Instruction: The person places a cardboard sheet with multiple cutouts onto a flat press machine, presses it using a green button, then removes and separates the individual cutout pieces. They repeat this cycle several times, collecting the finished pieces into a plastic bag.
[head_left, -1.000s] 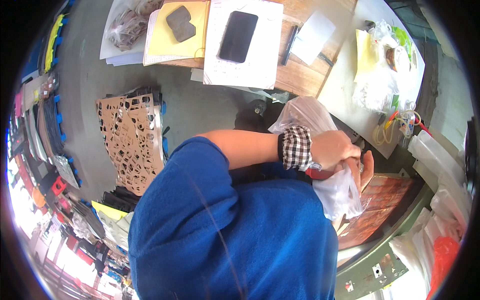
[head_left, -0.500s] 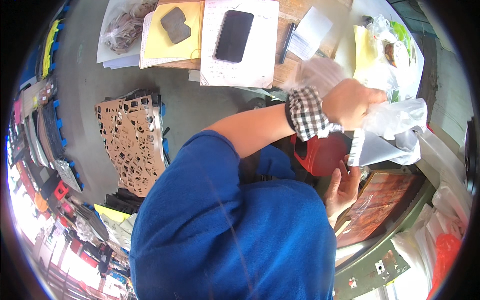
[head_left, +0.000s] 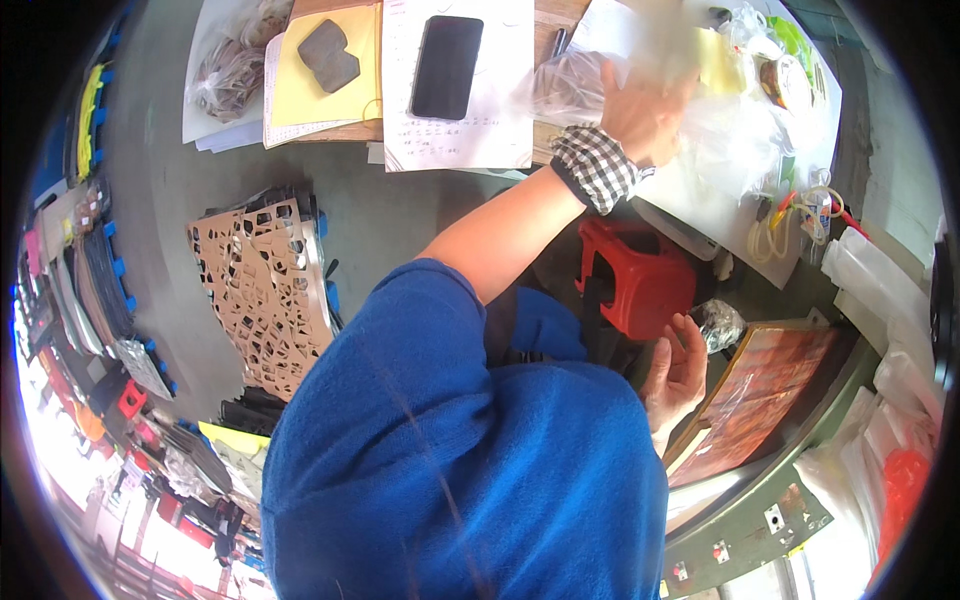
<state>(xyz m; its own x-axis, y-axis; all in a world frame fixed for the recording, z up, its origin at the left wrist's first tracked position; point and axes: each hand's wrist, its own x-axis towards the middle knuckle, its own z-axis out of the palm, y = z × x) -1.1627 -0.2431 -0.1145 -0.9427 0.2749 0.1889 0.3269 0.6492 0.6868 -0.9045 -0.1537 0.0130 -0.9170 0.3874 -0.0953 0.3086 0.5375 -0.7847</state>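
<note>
My left hand [head_left: 648,112], with a black-and-white checked band [head_left: 597,168] at its wrist, reaches over the table. Its thumb points out to the left, while the other fingers are smeared by motion, so any hold is hidden. Just left of the thumb lies a clear plastic bag [head_left: 568,88] with contents I cannot make out. More crumpled clear plastic [head_left: 735,140] lies right of this hand. Lower down, my right hand [head_left: 678,375] is palm up with fingers loosely bent and apart, nothing in it. It is near a red plastic stool [head_left: 640,280] and a clear wrapped bundle [head_left: 718,325].
A black phone [head_left: 446,68] rests on written paper [head_left: 460,145], beside a grey notched piece [head_left: 328,56] on a yellow folder [head_left: 285,105]. A roll of tape [head_left: 788,80] stands far right. A framed brown board [head_left: 755,400] leans close to my right hand. Perforated tan sheets [head_left: 255,290] are left.
My left hand has swung up and left onto the table; the clear bag it held beside my right hand is gone from there. My right hand has stayed nearly still.
</note>
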